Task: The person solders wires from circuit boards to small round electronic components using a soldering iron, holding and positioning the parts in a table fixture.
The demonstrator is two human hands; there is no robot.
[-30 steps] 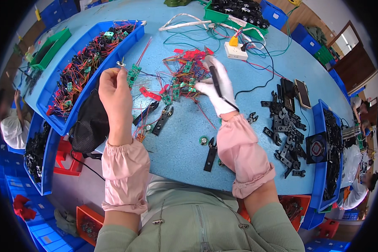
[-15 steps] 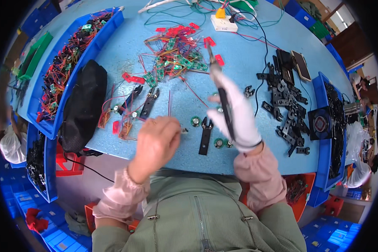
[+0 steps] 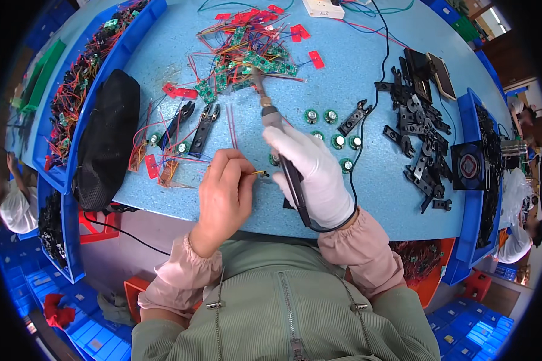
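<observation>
My bare left hand [image 3: 223,195] is closed in a pinch at the table's front, holding a thin wire [image 3: 260,172] with a yellow part and a dark end. In a white glove, my right hand [image 3: 316,174] grips the black handle of a soldering iron [image 3: 293,186]. The iron points away from me, its metal end blurred by motion over the near edge of a heap of green circuit boards [image 3: 259,62] with coloured wires and red tabs. Several round green boards [image 3: 338,141] with silver centres lie beyond and right of the glove. Part of a black piece shows beneath my right hand.
Black clip-shaped parts [image 3: 418,144] are piled on the right, beside a blue bin [image 3: 468,114]. The iron's black cord [image 3: 356,162] loops nearby. Left lie a black mesh bag [image 3: 107,144] and a long blue bin [image 3: 140,39] of wired parts. A white power strip [image 3: 324,8] sits at the back.
My right hand has swung left with the soldering iron, uncovering more round green boards. My left hand stays pinched in nearly the same place in the picture. The view has shifted, and the table items appear higher.
</observation>
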